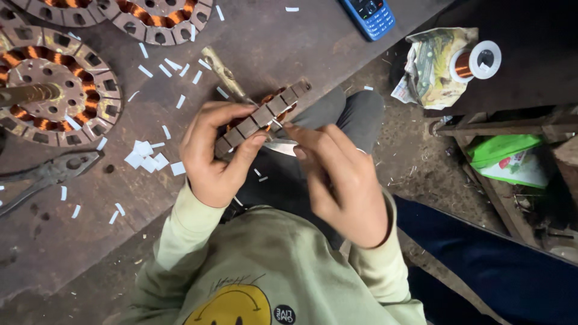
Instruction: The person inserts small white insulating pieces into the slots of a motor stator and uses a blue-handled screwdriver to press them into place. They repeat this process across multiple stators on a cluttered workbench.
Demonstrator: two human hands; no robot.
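On the bench (259, 48) at the far left lie pliers (51, 171) below a copper-wound stator (57, 84), with white paper strips (147, 157) scattered around. The left hand (214, 156) is closed around a stator held on edge (262, 117) above the lap. The right hand (340, 180) pinches at its rim with the fingertips. A wire spool (478, 62) sits at the far right.

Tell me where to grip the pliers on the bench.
Grip the pliers by the two handles, which splay toward the left edge; come from that side. The jaws point right, toward the paper scraps, and it lies flat on the bench, apart from both hands.
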